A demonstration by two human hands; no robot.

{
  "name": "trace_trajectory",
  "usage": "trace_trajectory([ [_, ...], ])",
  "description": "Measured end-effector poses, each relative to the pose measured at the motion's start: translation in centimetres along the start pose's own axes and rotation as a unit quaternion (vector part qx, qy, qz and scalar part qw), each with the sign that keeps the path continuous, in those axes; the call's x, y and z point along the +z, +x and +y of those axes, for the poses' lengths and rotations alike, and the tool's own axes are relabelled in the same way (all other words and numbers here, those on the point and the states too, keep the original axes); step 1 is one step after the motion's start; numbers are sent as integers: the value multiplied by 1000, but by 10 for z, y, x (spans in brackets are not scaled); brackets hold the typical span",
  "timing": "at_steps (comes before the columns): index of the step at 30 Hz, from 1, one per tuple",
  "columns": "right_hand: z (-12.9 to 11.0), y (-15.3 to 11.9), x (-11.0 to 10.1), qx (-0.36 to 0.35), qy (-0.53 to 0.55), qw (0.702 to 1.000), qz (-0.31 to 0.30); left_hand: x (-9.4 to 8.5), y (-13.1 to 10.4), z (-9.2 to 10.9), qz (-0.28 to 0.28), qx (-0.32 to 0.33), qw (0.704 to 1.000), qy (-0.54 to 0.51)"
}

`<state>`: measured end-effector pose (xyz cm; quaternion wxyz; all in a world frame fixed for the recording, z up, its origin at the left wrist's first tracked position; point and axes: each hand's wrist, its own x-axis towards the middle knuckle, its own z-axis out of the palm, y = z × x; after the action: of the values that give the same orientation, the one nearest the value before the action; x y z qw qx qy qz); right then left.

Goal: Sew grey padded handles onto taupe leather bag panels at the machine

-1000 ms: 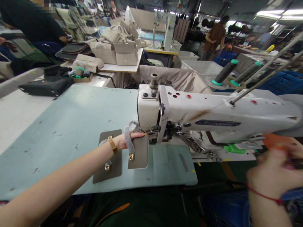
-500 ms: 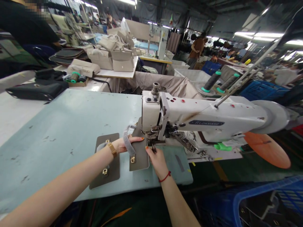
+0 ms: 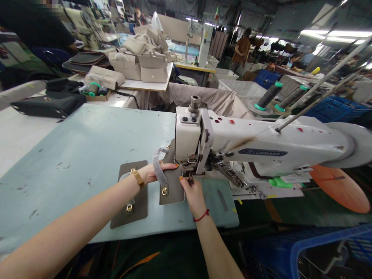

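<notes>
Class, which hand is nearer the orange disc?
Right. The right hand is left of the orange disc, at the edge of the panel by the machine; the left hand is farther left, on that panel.

Pale capital letters (image 3: 266,153), seemingly reading RLONXIANG with the first character less certain, stand on a dark oblong nameplate (image 3: 263,152) near the lower edge of the long-armed white sewing machine (image 3: 261,133).
</notes>
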<state>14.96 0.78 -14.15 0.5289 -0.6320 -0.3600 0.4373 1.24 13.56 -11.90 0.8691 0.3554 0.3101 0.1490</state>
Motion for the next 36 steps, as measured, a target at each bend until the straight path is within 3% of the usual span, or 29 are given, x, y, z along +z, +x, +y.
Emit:
trace_trajectory([
  [13, 6, 6, 0, -5, -6, 1000, 12, -1, 2, 0, 20, 2, 1000, 2],
  [22, 1, -6, 0, -3, -37, 999, 20, 11, -3, 0, 56, 27, 998, -5],
  [31, -22, 7, -43, 2, -80, 993, -85, 43, -12, -35, 194, 126, 970, -68],
  [36, -28, 12, -56, -9, -106, 989, -104, 57, -11, -50, 227, 158, 956, -96],
])
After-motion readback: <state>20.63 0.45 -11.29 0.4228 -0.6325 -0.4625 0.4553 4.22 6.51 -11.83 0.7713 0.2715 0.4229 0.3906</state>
